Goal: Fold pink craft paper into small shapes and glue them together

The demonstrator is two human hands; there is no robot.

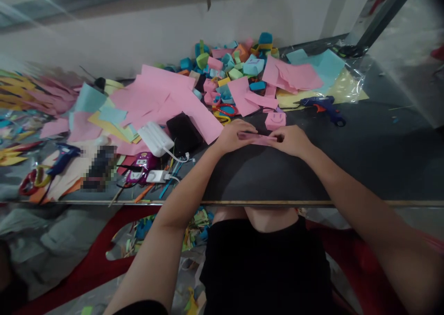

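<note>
at the left of the worktop (388, 162) lies a glue gun (64, 160). next come pink sheets (145, 97), loosely overlapped, with a power bank (155, 139) and a black case (183, 132) at their near side. the left hand (233, 137) is curled round the left end of a pink strip (258, 139), which spans between the two hands, low over the worktop; whether it touches there i cannot tell. just behind it sits a pink box (276, 121) with a smile drawn on. the right hand (293, 141) pinches the strip's other end. the strip seems thin, so probably very light, soft and easily creased; a gentle pinch at both ends should suit it best. farther right lies a second glue gun (317, 101).
</note>
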